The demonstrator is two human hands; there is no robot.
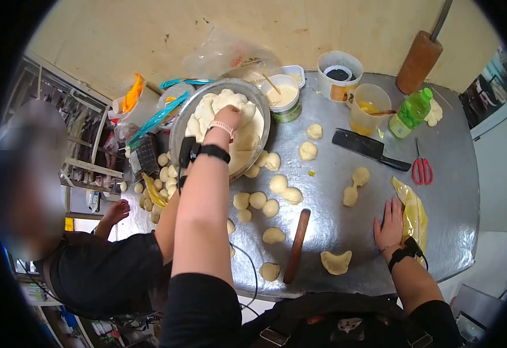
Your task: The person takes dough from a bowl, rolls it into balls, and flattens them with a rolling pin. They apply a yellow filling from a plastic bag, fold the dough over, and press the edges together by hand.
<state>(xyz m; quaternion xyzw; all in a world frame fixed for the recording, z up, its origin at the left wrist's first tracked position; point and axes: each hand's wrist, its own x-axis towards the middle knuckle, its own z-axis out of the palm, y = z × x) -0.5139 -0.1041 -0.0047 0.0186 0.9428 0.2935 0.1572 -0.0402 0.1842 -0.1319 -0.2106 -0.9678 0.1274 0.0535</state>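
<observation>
My left hand (228, 116) reaches into a large metal bowl (263, 145) on the far left of the table. Its fingers are curled into the soft white dough (207, 110) and partly hidden by it. On the right, my right hand (388, 224) lies flat on the metal tabletop with its fingers stretched out, beside a yellow plastic bag (414, 209). Several dough balls (257, 200) sit between the bowl and a wooden rolling pin (297, 246). A flattened dough piece (336, 263) lies near the front edge.
A cleaver (369, 148) and red-handled scissors (422, 168) lie at the right. Behind stand a tub of pale paste (282, 98), a jug of yellow liquid (366, 110), a green bottle (410, 113) and a wooden roller (420, 61). Another person (102, 272) stands close on the left.
</observation>
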